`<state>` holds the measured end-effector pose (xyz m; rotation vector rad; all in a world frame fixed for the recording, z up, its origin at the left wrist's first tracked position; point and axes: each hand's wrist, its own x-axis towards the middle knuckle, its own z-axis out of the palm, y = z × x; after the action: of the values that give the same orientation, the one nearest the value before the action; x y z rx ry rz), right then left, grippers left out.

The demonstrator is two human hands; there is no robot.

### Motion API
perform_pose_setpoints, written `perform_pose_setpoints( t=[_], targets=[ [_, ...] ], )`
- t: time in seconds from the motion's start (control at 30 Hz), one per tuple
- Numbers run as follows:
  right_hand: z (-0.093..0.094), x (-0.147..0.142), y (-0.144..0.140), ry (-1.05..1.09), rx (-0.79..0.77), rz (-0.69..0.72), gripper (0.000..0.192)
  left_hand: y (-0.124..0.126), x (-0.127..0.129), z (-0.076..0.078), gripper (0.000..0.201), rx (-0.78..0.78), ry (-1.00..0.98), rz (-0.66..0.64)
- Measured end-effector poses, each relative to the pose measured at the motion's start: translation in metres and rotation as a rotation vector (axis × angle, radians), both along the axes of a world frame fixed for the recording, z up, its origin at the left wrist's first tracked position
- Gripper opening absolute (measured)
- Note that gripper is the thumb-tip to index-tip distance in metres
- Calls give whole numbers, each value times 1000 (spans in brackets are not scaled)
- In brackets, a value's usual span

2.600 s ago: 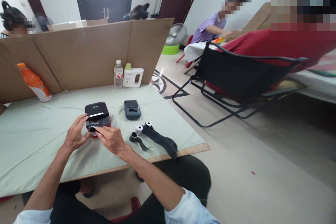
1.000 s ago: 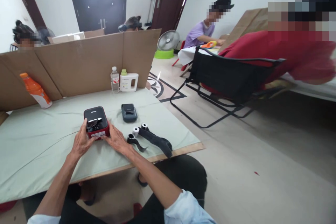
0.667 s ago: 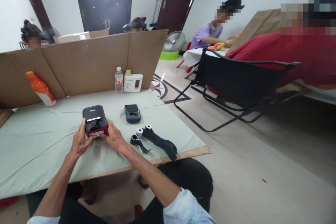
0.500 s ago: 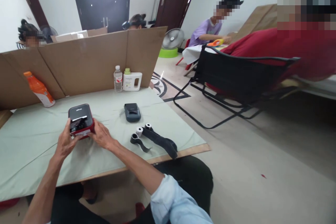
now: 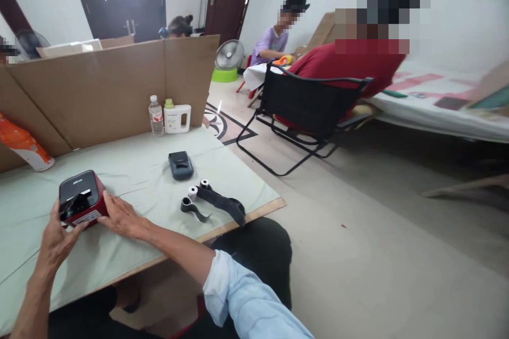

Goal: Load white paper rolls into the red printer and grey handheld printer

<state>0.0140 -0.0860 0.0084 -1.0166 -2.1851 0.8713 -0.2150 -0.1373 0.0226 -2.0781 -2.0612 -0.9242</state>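
A small red printer with a black lid sits on the pale green table cover. My left hand holds its near left side, thumb up on the lid. My right hand presses flat against its right side. A dark blue-grey small printer lies further right. Near the table's front edge lie two white paper rolls with a long dark strip and a third dark curled roll.
A cardboard screen stands along the table's back, with a water bottle, a white jug and an orange bottle against it. A black folding chair stands on the floor to the right, with people seated beyond.
The lid of the red printer went from open to closed, then both hands slid the printer leftward across the table. The view has swung right.
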Motion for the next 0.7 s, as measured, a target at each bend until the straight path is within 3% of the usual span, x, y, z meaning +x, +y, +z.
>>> perform_pose_setpoints(
  t=[0.13,0.27,0.37,0.5,0.6,0.7],
  targets=[
    [2,36,-20,20,119,-17,68,-17,47,25,97,338,193,51],
    [4,103,-19,65,271,-135,55,-15,113,35,81,462,266,-143],
    [10,172,9,103,308,-347,50,16,160,19,65,306,177,-317],
    [19,246,62,-97,74,-588,53,83,220,-8,67,-75,17,-417],
    [21,269,90,-268,-116,-540,47,126,261,-13,73,-365,-61,-424],
    [17,268,103,-301,-174,-491,38,150,292,-12,71,-449,-122,-458]
  ],
)
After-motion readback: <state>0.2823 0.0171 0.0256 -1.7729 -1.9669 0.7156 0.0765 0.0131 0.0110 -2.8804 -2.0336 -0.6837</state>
